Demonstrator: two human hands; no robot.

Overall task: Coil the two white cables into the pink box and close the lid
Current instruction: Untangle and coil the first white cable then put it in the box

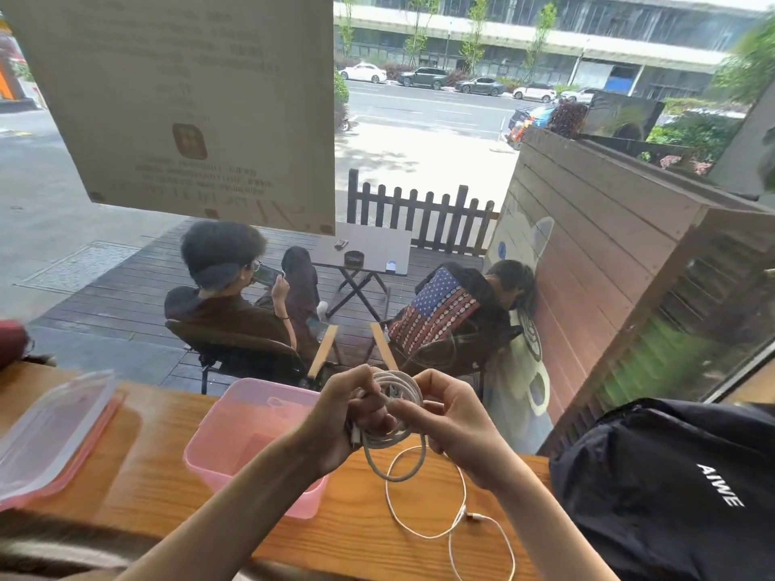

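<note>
My left hand (pixel 350 417) grips a coiled bundle of thick white cable (pixel 394 438) just above the wooden counter. My right hand (pixel 448 417) pinches the same coil from the right side. A loop of it hangs down below my hands. A second, thinner white cable (pixel 457 522) lies loose on the counter under my right wrist, its connector pointing right. The open pink box (pixel 235 438) stands to the left of my hands, partly hidden by my left forearm. Its clear lid with a pink rim (pixel 54 434) lies flat at the far left.
A black bag (pixel 671 488) printed with white letters takes up the counter's right end. The wooden counter (pixel 167 488) runs along a window. Beyond the glass two people sit in chairs on a deck. A paper notice hangs on the pane above.
</note>
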